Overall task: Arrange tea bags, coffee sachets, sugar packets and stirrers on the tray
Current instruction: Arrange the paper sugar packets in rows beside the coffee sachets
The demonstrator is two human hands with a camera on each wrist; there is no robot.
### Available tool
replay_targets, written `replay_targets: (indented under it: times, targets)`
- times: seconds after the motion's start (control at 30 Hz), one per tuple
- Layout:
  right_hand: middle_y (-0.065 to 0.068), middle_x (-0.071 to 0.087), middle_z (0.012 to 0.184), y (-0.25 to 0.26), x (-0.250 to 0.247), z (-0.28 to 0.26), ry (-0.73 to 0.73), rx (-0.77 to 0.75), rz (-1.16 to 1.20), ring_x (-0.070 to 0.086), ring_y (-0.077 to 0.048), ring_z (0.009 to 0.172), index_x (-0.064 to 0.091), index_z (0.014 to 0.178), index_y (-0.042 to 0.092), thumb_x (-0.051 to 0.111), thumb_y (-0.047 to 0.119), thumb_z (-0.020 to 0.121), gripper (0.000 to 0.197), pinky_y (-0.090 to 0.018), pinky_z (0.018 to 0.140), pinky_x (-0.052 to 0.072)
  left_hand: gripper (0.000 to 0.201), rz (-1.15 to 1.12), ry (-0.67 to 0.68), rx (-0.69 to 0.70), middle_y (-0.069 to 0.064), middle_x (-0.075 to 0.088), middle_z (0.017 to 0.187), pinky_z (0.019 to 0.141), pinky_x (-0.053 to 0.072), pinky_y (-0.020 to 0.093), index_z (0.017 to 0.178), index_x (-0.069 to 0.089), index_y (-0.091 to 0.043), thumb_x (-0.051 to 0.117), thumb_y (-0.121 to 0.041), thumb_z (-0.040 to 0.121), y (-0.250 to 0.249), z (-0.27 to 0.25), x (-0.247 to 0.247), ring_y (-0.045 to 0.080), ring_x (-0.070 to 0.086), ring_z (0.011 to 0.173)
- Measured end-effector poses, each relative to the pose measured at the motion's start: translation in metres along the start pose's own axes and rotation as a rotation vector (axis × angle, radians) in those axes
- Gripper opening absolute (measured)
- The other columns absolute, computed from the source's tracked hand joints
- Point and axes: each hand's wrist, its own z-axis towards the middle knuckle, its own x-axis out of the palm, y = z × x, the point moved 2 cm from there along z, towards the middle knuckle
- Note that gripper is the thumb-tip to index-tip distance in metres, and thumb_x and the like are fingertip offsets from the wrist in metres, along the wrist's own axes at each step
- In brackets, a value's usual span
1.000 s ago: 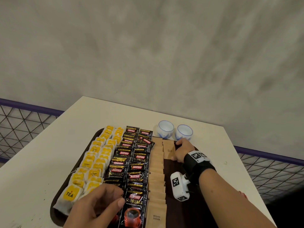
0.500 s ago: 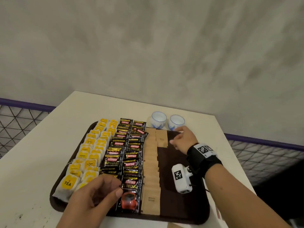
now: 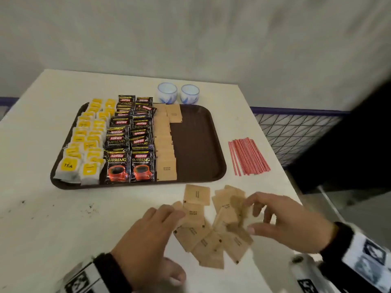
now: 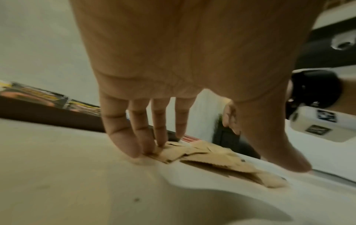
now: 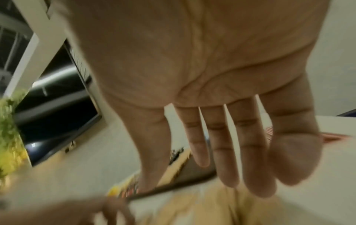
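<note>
A brown tray (image 3: pixel 196 144) holds rows of yellow tea bags (image 3: pixel 86 140), black coffee sachets (image 3: pixel 129 140) and one column of brown sugar packets (image 3: pixel 165 149); its right part is bare. Loose sugar packets (image 3: pixel 203 235) lie scattered on the table in front of the tray. My left hand (image 3: pixel 165 240) rests straight fingers (image 4: pixel 134 146) on the pile's left edge. Over the pile's right side hovers my right hand (image 3: pixel 250 216), blurred, its fingers (image 5: pixel 254 167) spread and holding nothing. Red stirrers (image 3: pixel 247 157) lie in a bundle on the table right of the tray.
Two small white-and-blue cups (image 3: pixel 167 93) (image 3: pixel 190 94) stand behind the tray's far edge. The table's right edge (image 3: pixel 296 197) runs close to my right hand, with a wire fence (image 3: pixel 296 132) beyond it.
Both hands have left the tray and pulled back to the near table, over the loose sugar packets. The view has tilted down, bringing the loose packets and stirrers into sight.
</note>
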Motion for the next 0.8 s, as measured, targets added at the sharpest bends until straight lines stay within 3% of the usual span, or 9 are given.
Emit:
replay_targets:
  times: [0.1, 0.23, 0.37, 0.47, 0.53, 0.6, 0.73, 0.8]
  targets:
    - [0.028, 0.044, 0.105, 0.001, 0.039, -0.025, 0.039, 0.027, -0.033, 0.051, 0.001, 0.088, 0.038, 0.122, 0.048, 0.067, 0.06, 0.074, 0.057, -0.013, 0.076, 0.044, 0.098, 0.046, -0.097, -0.027, -0.017, 0.031, 0.132, 0.099, 0.041, 0.026, 0.138, 0.028, -0.036, 0.067, -0.073, 0.056, -0.016, 0.002, 0.003, 0.008, 0.034, 0.113]
    - [0.026, 0.041, 0.108, 0.021, 0.067, -0.031, -0.02, -0.027, 0.031, 0.046, 0.007, 0.086, 0.041, 0.127, 0.042, 0.071, 0.064, 0.068, 0.07, -0.01, 0.074, 0.038, 0.08, 0.151, -0.199, 0.065, -0.004, 0.051, 0.113, 0.076, 0.055, 0.033, 0.123, 0.041, -0.027, 0.062, -0.069, 0.058, -0.028, 0.015, 0.014, 0.018, 0.051, 0.09]
    - [0.017, 0.043, 0.113, 0.039, 0.086, -0.016, -0.089, -0.067, 0.03, 0.048, -0.006, 0.103, 0.048, 0.122, 0.035, 0.071, 0.06, 0.069, 0.064, -0.025, 0.091, 0.043, 0.061, 0.237, -0.079, -0.09, -0.006, 0.038, 0.125, 0.085, 0.046, 0.034, 0.13, 0.033, -0.033, 0.057, -0.051, 0.077, -0.03, 0.028, 0.02, 0.02, 0.037, 0.106]
    - [0.008, 0.045, 0.113, 0.04, 0.101, 0.002, -0.124, 0.003, -0.013, 0.052, -0.016, 0.103, 0.052, 0.111, 0.029, 0.071, 0.044, 0.072, 0.046, -0.033, 0.092, 0.046, 0.039, 0.337, -0.019, -0.073, -0.005, 0.043, 0.123, 0.086, 0.047, 0.036, 0.123, 0.04, -0.03, 0.047, -0.041, 0.087, -0.034, 0.03, 0.022, 0.022, 0.036, 0.104]
    - [0.005, 0.048, 0.111, 0.039, 0.105, 0.011, -0.165, 0.056, 0.018, 0.053, -0.019, 0.1, 0.047, 0.094, 0.03, 0.069, 0.034, 0.074, 0.029, -0.034, 0.089, 0.048, 0.035, 0.37, 0.011, -0.082, -0.001, 0.045, 0.123, 0.087, 0.046, 0.033, 0.126, 0.043, -0.025, 0.044, -0.033, 0.092, -0.039, 0.026, 0.022, 0.023, 0.037, 0.107]
    - [0.006, 0.048, 0.107, 0.037, 0.106, 0.016, -0.199, 0.074, 0.081, 0.052, -0.018, 0.099, 0.04, 0.085, 0.034, 0.068, 0.029, 0.076, 0.029, -0.033, 0.088, 0.047, 0.036, 0.379, -0.004, -0.095, 0.002, 0.047, 0.124, 0.085, 0.043, 0.034, 0.127, 0.044, -0.022, 0.046, -0.029, 0.092, -0.044, 0.021, 0.022, 0.024, 0.039, 0.109]
    - [0.007, 0.05, 0.106, 0.035, 0.101, 0.019, -0.187, 0.061, 0.135, 0.052, -0.017, 0.103, 0.044, 0.085, 0.036, 0.067, 0.027, 0.077, 0.027, -0.031, 0.091, 0.046, 0.036, 0.413, -0.057, -0.091, 0.003, 0.052, 0.122, 0.086, 0.045, 0.038, 0.126, 0.048, -0.022, 0.044, -0.032, 0.092, -0.049, 0.018, 0.016, 0.024, 0.044, 0.111]
    - [0.007, 0.054, 0.109, 0.032, 0.1, 0.019, -0.184, 0.044, 0.172, 0.055, -0.014, 0.102, 0.052, 0.102, 0.031, 0.069, 0.025, 0.076, 0.031, -0.029, 0.093, 0.047, 0.031, 0.373, -0.12, -0.11, 0.001, 0.057, 0.121, 0.087, 0.046, 0.036, 0.121, 0.052, -0.022, 0.041, -0.03, 0.093, -0.047, 0.015, 0.012, 0.022, 0.048, 0.11]
